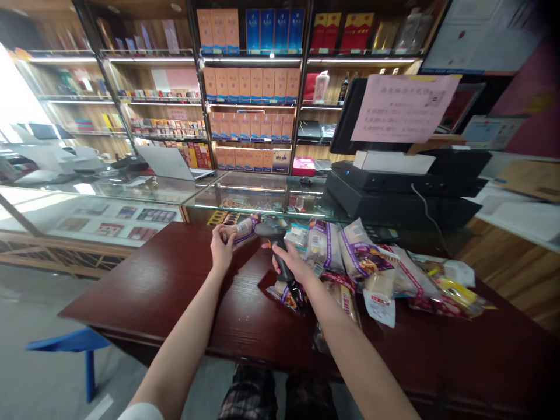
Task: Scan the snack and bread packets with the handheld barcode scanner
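My right hand (291, 261) is wrapped around the handle of a black barcode scanner (272, 228), its head pointing left. At the left, my left hand (222, 248) grips the near end of a packaged bread (245, 229) in a clear and purple wrapper, holding it just in front of the scanner head. Several more bagged breads lie on the dark red table to the right, among them a purple-and-white bag (324, 245) and another purple bag (362, 248). Beneath my right wrist, a red-topped bread bag (340, 294) is partly covered by the forearm.
Beyond the wooden table (144, 280) stands a glass display counter (258, 189) with a laptop (168, 163) on it. A black cash-register terminal (371, 192) bearing a pink notice (405, 108) is at the right. A blue stool (72, 341) stands at lower left.
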A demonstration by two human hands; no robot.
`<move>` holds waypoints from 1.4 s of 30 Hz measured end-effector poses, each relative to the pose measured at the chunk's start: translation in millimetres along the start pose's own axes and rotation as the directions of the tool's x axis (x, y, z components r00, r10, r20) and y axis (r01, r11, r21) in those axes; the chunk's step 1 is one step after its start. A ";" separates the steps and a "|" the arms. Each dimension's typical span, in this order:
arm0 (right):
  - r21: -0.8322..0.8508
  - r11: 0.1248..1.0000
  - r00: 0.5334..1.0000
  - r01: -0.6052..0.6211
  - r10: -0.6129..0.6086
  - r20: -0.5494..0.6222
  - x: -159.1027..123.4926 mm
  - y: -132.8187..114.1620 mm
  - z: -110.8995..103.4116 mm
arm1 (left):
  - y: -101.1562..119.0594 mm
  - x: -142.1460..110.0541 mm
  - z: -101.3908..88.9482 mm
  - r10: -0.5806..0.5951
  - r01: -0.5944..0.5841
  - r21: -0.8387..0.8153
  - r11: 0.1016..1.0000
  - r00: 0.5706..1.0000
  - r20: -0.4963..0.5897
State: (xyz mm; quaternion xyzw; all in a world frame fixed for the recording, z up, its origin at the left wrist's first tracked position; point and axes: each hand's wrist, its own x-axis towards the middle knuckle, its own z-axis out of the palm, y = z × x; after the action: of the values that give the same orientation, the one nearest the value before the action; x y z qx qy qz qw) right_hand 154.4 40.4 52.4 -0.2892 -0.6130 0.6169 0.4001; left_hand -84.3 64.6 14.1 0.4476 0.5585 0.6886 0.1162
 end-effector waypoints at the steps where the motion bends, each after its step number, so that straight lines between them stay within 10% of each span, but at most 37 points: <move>1: -0.002 1.000 1.000 0.000 0.000 0.005 0.2 0.5 -0.2 | -0.9 -0.1 0.4 0.000 0.000 -0.011 1.000 1.000 0.001; 21: -0.017 1.000 0.999 -0.013 0.014 0.032 2.4 3.7 -0.2 | -19.0 0.3 2.6 0.091 -0.096 0.190 0.977 0.995 0.037; 28: 0.084 0.996 1.000 0.021 -0.021 0.003 4.5 6.1 -3.1 | -14.0 -0.1 -4.8 0.153 -0.118 0.587 0.801 0.988 -0.010; 35: 0.301 0.948 0.992 0.101 -0.072 -0.107 7.1 8.5 -2.8 | -11.2 -13.0 -1.0 0.194 -0.515 0.675 0.528 0.847 0.495; 42: 0.368 0.920 0.987 0.130 -0.087 -0.132 9.2 10.7 -8.0 | -9.1 -12.0 -0.6 -0.032 -0.418 0.772 0.478 0.870 0.491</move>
State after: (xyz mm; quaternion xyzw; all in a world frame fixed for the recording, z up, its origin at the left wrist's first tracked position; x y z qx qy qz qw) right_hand 155.0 53.2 42.4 -0.2071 -0.4750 0.6823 0.5156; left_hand -81.0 59.4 0.4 0.6499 0.7273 0.2055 -0.0799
